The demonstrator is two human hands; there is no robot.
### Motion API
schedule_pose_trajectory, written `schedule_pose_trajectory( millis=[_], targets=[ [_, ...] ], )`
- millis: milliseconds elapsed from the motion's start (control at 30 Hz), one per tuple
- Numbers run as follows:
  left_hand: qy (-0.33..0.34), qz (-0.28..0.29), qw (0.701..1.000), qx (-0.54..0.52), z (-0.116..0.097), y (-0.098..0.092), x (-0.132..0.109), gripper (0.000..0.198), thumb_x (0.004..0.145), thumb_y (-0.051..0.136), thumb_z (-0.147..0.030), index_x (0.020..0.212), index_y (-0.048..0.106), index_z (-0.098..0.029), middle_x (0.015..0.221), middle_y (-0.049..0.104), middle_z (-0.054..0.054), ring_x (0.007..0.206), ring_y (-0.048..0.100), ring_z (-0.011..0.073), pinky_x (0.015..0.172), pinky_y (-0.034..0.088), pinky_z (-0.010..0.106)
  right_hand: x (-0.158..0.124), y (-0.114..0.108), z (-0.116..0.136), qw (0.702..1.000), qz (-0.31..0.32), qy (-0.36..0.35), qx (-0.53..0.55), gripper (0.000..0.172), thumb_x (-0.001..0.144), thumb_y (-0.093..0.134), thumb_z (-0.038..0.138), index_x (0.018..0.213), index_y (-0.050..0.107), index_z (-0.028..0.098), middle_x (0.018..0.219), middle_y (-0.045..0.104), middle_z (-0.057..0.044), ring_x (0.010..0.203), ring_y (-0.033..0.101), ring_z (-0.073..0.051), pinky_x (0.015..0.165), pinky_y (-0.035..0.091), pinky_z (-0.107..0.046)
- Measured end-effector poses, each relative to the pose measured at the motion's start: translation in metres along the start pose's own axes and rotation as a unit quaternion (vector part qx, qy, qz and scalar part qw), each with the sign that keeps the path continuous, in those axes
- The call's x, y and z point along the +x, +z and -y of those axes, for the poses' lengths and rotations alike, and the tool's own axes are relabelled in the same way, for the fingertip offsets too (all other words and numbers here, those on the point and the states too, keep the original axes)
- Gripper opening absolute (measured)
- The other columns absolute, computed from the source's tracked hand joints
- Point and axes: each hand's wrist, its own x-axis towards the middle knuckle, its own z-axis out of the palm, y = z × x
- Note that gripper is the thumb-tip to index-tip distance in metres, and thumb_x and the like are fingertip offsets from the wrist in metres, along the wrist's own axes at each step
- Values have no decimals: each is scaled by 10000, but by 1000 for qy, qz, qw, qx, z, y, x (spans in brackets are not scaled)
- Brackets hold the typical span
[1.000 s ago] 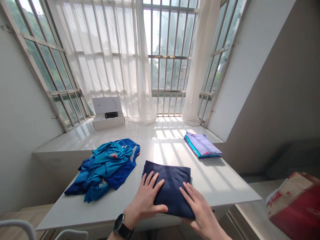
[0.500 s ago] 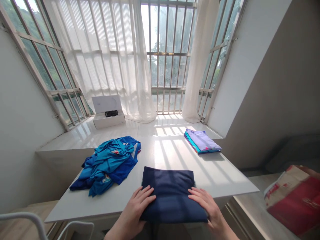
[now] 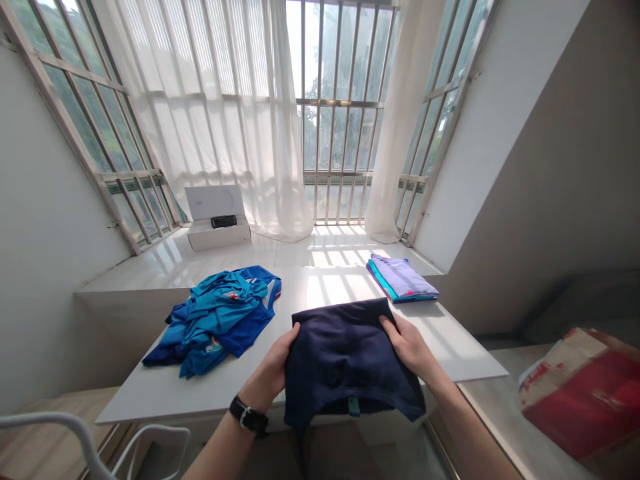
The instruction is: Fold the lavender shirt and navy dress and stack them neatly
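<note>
A folded navy blue shirt (image 3: 350,353) hangs between my two hands above the front of the white table, its neckline and a small green tag toward me. My left hand (image 3: 278,360) grips its left edge, thumb on top and fingers hidden beneath. On the opposite edge, my right hand (image 3: 407,343) holds it the same way. A black watch (image 3: 247,415) is on my left wrist. To the left lies a crumpled heap of blue and teal clothes (image 3: 220,320). Beyond my right hand rests a neat stack of folded clothes (image 3: 403,279), lilac on top.
The white table (image 3: 165,393) meets a window ledge. On the ledge stands an open white box (image 3: 220,235) with a black object in it. A red and tan paper bag (image 3: 583,393) sits at right. A white tubular frame (image 3: 60,421) is at lower left.
The navy shirt was lying at the table's front under my flat hands. Both hands now grip its sides and have lifted and tilted it, showing the neckline.
</note>
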Motion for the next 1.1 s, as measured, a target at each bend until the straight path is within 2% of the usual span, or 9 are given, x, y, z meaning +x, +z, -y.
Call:
schedule_pose_trajectory(
  millis=[133, 267, 533, 667, 767, 867, 933, 1033, 1100],
  targets=[
    [-55, -5, 995, -82, 4, -9, 17, 372, 1076, 451, -303, 1004, 702, -39, 789, 783, 140, 724, 767, 215, 777, 624, 308, 18, 16, -22, 998, 41, 20, -42, 441, 913, 437, 604, 755, 606, 229, 846, 757, -94, 864, 692, -313, 776, 495, -381],
    [9, 51, 998, -35, 2, -14, 19, 240, 952, 677, -214, 1133, 680, -57, 938, 795, 155, 802, 778, 240, 759, 623, 301, 27, 28, -28, 997, 24, 10, -66, 398, 926, 420, 564, 709, 521, 247, 763, 710, -62, 774, 662, -271, 706, 454, -347],
    [93, 65, 993, 21, 9, -9, 13, 599, 729, 845, -137, 1278, 604, -144, 1128, 760, 151, 982, 751, 314, 856, 612, 385, 27, 33, -7, 993, 26, -5, -111, 333, 946, 452, 477, 749, 575, 238, 759, 710, -67, 746, 663, -258, 694, 448, -350],
    [115, 75, 990, -35, 15, 14, 13, 644, 762, 856, -221, 1332, 560, -178, 1148, 752, 133, 1006, 745, 307, 856, 610, 378, 13, 57, 30, 996, 77, -30, -28, 304, 936, 546, 456, 1013, 701, 206, 862, 753, -67, 787, 695, -241, 727, 522, -346],
    [115, 90, 986, -86, 18, 25, 12, 593, 837, 817, -412, 1325, 582, -171, 1144, 751, 135, 1023, 744, 309, 854, 613, 374, 1, 75, 52, 982, 169, -24, 83, 473, 944, 573, 494, 1317, 640, 210, 1077, 764, -85, 849, 724, -236, 678, 578, -330],
    [109, 70, 987, -98, 17, 22, 9, 581, 844, 812, -429, 1311, 607, -151, 1108, 762, 137, 981, 757, 310, 821, 623, 371, -9, 85, 53, 961, 240, -31, 136, 502, 956, 570, 533, 1343, 644, 222, 1203, 737, -103, 952, 728, -255, 710, 614, -343],
    [128, 36, 986, -95, 15, 17, 9, 575, 813, 834, -277, 1326, 601, -160, 1108, 769, 124, 945, 766, 291, 814, 623, 351, -14, 87, 42, 970, 191, -48, 139, 453, 950, 586, 525, 1290, 677, 240, 1226, 728, -98, 1073, 700, -275, 872, 607, -401],
    [117, -18, 985, -128, 10, 15, 9, 495, 841, 747, -157, 1314, 604, -149, 1074, 781, 119, 907, 774, 276, 833, 623, 357, -23, 90, 18, 992, 10, -27, 122, 516, 872, 683, 528, 1306, 646, 251, 1352, 660, -107, 1292, 583, -319, 1117, 467, -510],
    [82, -46, 982, -162, 9, 19, 11, 377, 889, 675, -161, 1259, 628, -110, 1020, 787, 134, 892, 777, 282, 844, 624, 377, -30, 92, 5, 988, -19, 24, 153, 628, 815, 741, 549, 1341, 603, 235, 1373, 642, -125, 1313, 569, -335, 1134, 445, -520]
  ],
)
